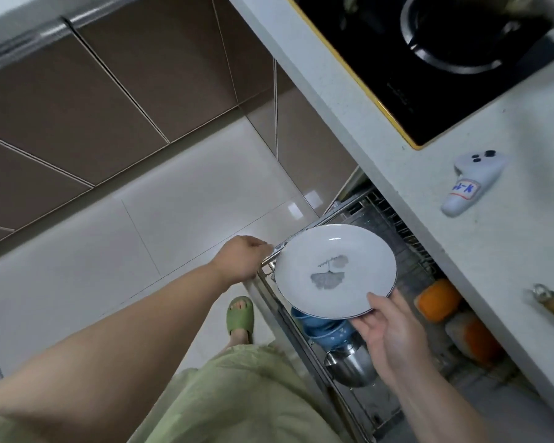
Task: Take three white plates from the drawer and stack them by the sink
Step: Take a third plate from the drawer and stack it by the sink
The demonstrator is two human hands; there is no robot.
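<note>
Fabric of a green garment (237, 394) fills the bottom of the view, and just past it the right hand (394, 334) grips the near edge of a white plate (335, 270) with a grey leaf print, thumb on its rim, holding it face up above the open wire drawer (394, 225). Under the plate sit blue bowls (320, 327) and a steel bowl (352, 366). Farther out, the left hand (240, 260) is closed on the drawer's front rail, beneath the counter (480, 238) and black hob (429, 59).
</note>
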